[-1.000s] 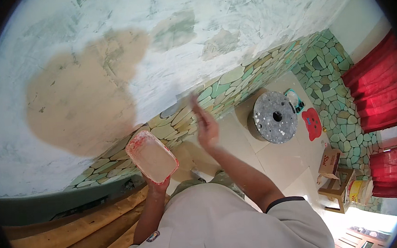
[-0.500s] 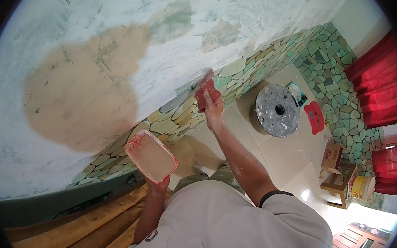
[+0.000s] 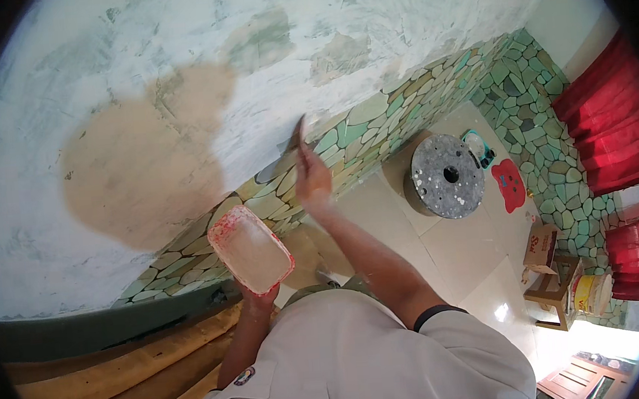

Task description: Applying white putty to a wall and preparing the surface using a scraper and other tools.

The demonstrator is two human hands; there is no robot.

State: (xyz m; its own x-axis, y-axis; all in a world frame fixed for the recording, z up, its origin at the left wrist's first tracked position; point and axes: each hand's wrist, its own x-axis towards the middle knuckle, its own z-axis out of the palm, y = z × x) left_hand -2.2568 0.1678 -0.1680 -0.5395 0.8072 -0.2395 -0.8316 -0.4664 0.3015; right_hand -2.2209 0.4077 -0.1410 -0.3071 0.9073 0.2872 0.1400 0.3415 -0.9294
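Note:
My left hand (image 3: pixel 258 297) is closed on the lower end of a red-rimmed rectangular tub (image 3: pixel 252 251) with pale, wet-looking filler inside and smears on its walls. In my right hand (image 3: pixel 313 181) is a putty scraper (image 3: pixel 300 130), now seen nearly edge-on, its blade end at the lower part of the wall. The wall (image 3: pixel 267 110) is coated with patchy whitish filler, with a large beige patch (image 3: pixel 141 172) at the left. Just below the scraper runs a band of green and tan stone cladding (image 3: pixel 344 134). My right fingers are partly blurred.
A grey speckled round drum (image 3: pixel 439 190) stands on the tiled floor, a red animal-shaped mat (image 3: pixel 510 184) beside it. Farther right are a wooden stool (image 3: pixel 556 301), a cardboard box (image 3: pixel 539 248) and red curtains (image 3: pixel 602 117). Brown draped cloth (image 3: pixel 123 372) lies at lower left.
My right hand has moved left along the wall's lower edge, and the scraper has turned from showing its red flat face to nearly edge-on. The tub has shifted slightly right.

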